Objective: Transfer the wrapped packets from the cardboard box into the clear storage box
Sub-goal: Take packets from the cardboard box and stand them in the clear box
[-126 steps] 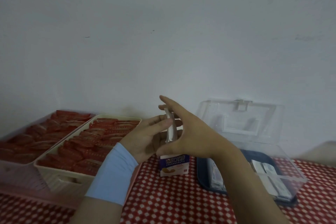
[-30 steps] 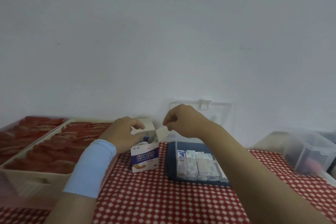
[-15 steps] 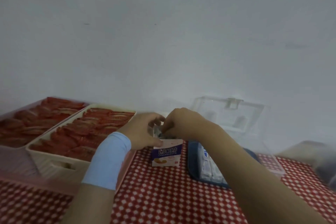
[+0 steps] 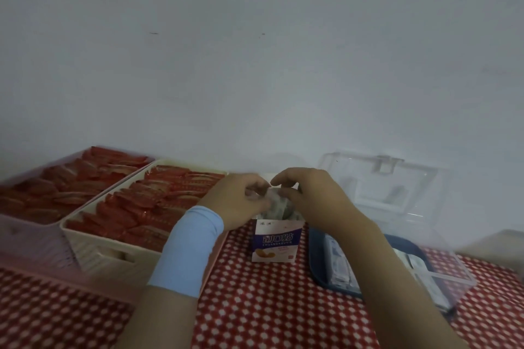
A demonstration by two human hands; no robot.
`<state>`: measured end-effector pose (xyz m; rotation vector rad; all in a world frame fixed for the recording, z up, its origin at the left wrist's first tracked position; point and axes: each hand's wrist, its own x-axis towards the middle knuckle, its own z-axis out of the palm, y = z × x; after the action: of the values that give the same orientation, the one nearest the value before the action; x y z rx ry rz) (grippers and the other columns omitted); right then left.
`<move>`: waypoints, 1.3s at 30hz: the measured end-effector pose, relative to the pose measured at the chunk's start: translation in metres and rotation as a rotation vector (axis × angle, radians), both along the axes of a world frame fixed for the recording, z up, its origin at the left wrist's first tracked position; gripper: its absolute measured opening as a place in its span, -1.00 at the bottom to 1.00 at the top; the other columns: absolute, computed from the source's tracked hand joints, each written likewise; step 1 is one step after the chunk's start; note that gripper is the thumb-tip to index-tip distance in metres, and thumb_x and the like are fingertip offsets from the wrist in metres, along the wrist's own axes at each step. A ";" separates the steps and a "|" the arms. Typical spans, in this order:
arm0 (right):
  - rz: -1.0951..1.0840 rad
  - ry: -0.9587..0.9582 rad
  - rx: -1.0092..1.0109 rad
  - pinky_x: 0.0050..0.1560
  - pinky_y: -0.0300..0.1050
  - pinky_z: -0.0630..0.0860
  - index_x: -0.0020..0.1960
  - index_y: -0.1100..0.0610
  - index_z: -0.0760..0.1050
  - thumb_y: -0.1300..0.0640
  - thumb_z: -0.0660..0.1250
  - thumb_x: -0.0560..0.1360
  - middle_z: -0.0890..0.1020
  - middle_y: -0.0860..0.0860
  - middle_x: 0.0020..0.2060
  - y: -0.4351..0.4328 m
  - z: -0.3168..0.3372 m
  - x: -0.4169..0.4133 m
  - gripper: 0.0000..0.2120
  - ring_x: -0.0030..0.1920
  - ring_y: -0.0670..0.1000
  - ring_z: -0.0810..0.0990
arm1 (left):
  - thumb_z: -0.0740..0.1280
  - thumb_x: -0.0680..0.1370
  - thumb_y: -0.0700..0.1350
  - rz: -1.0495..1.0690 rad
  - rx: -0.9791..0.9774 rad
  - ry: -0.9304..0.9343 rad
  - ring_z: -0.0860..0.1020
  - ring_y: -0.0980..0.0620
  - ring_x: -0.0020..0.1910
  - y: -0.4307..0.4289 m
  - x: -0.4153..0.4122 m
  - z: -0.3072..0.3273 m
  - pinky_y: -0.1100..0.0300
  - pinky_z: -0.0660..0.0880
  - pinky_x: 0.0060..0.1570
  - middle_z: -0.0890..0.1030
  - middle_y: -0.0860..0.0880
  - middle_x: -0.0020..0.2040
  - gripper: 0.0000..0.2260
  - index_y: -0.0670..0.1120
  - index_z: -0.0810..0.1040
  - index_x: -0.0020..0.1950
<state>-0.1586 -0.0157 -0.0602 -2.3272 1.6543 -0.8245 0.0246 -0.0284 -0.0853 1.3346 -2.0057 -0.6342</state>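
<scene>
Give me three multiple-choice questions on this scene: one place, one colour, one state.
1. The clear box sits on which side of the cardboard box? A left; B right; C on top.
2. The sleeve on the left wrist is: A light blue; B green; C black.
3. The clear box's lid is: A shut; B open; C missing.
Answers: B, it stands right of the cardboard box; A, the band is pale blue; B, the lid stands tipped up behind.
</scene>
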 end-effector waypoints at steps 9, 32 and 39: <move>0.007 -0.381 -0.026 -0.28 -0.06 0.62 -0.04 -0.11 0.65 0.09 0.37 0.58 0.64 -0.15 -0.29 0.008 -0.017 0.004 -0.88 -0.36 -0.03 0.62 | 0.46 0.50 -0.06 0.041 -0.057 0.178 0.62 0.13 -0.20 0.001 -0.007 -0.002 0.19 0.56 -0.10 0.67 0.08 -0.22 -0.97 0.03 0.67 -0.14; 0.243 -0.284 -0.048 0.21 -0.40 0.35 -0.18 -0.04 0.49 -0.10 0.68 0.14 0.36 -0.36 0.41 0.034 0.005 -0.007 -0.56 0.35 -0.33 0.38 | 0.19 0.67 -0.16 -0.168 0.568 0.992 0.60 -0.05 -0.09 0.031 -0.022 0.031 0.20 0.62 -0.25 0.51 -0.27 0.16 -0.60 -0.37 0.34 0.44; 0.290 -0.250 -0.196 -0.02 -0.22 0.54 -0.20 0.06 0.40 0.05 0.66 0.23 0.54 -0.14 0.04 0.030 0.000 -0.001 -0.57 0.00 -0.07 0.56 | 0.18 0.65 -0.19 -0.248 0.564 0.923 0.61 0.01 -0.18 0.032 -0.021 0.027 0.22 0.62 -0.20 0.58 -0.18 -0.03 -0.69 -0.34 0.43 0.33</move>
<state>-0.1599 0.0145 -0.0597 -2.3906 1.1497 -1.1970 0.0033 0.0037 -0.0582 0.7981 -1.2497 -1.6616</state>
